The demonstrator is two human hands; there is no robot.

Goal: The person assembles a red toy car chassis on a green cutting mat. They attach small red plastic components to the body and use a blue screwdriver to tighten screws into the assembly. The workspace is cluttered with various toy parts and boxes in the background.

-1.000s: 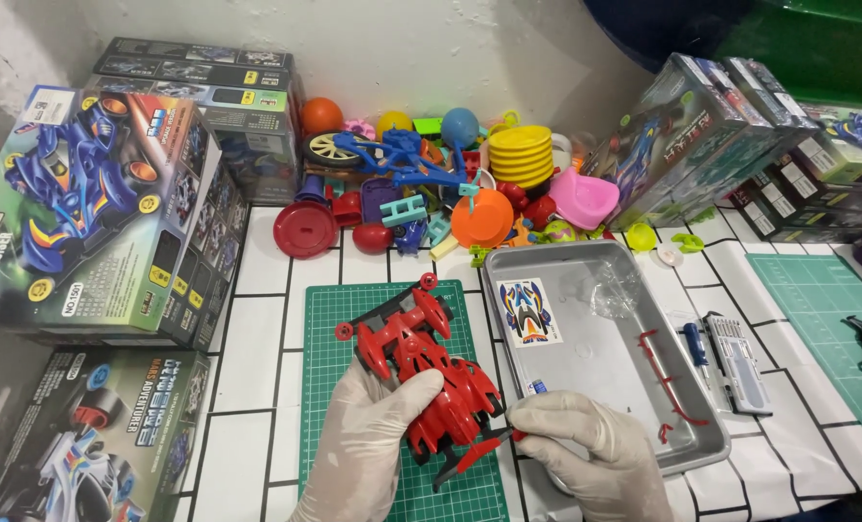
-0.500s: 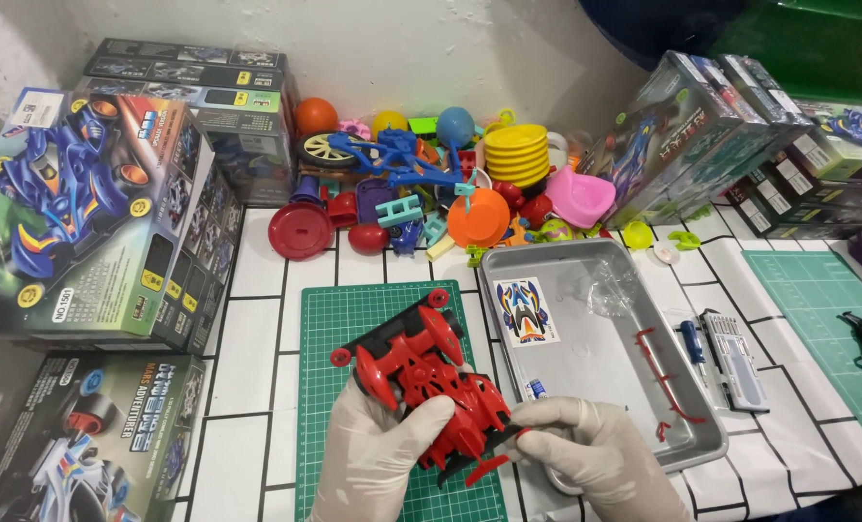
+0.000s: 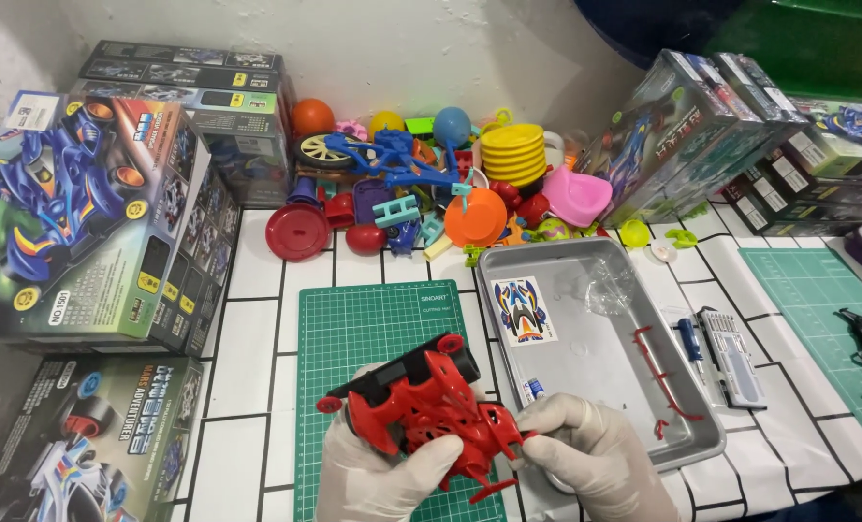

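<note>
Hands in pale gloves grip a red toy racing-car body [image 3: 429, 411] just above a green cutting mat [image 3: 373, 329] on a white tiled bench. The left hand [image 3: 378, 474] cups the shell from below with its fingers closed round the underside; the right hand [image 3: 585, 454] pinches the rear end, where a thin red wing juts out. A black part, possibly the chassis, lies against the shell's far side, though the view is too tangled to say whether the two are joined. Judging by the grip, the step in hand is fitting or checking the body piece, and the next move would call for steadying the shell with one hand while the other aligns the small rear parts. Just right of the mat sits a metal tray [image 3: 643, 425] holding a sticker sheet [image 3: 524, 311] and red plastic sprue offcuts [image 3: 658, 372]. A small blue screwdriver [image 3: 690, 340] lies beside the tray. Boxed model kits [image 3: 83, 213] and bright plastic toys [image 3: 431, 184] crowd the back.
</note>
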